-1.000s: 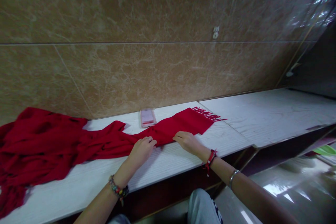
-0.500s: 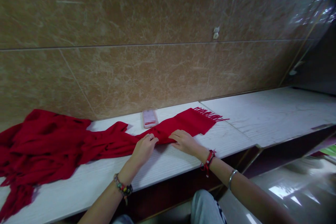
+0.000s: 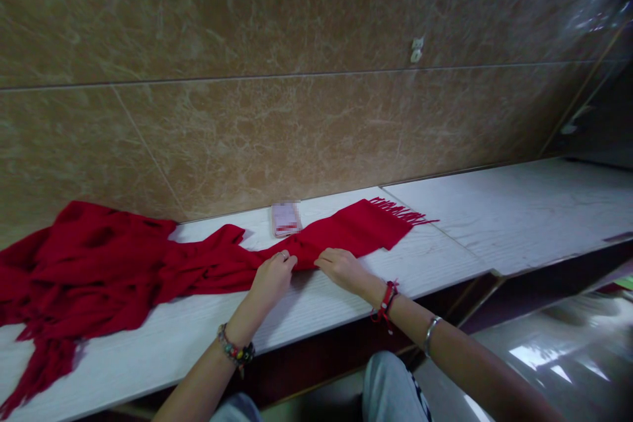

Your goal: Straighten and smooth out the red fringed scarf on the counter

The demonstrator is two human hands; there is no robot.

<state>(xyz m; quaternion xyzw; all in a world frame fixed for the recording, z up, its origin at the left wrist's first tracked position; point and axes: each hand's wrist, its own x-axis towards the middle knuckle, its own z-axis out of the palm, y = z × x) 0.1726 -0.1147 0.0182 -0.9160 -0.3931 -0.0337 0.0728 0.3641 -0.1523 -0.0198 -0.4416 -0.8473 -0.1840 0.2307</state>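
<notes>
A red fringed scarf (image 3: 363,224) stretches along the white counter. Its right end lies flat and folded narrow, with the fringe pointing right; the left part is a loose, crumpled heap. My left hand (image 3: 273,277), with a ring and a beaded bracelet, pinches the scarf's near edge around its middle. Just to the right, my right hand (image 3: 341,269), with a red cord bracelet and a silver bangle higher up, has its fingers closed on the same edge. The fingertips of both hands are partly hidden against the cloth.
A small flat, pale pinkish item (image 3: 285,219), partly blurred out, lies behind the scarf near the wall. The brown marble-look wall (image 3: 277,125) rises along the counter's (image 3: 475,211) back edge. Dark open compartments (image 3: 316,356) are below the counter, and my knees are in front.
My right hand has shifted slightly left, and its fingers have closed on the scarf's edge. The left hand keeps its grip. The whole view has shifted a little.
</notes>
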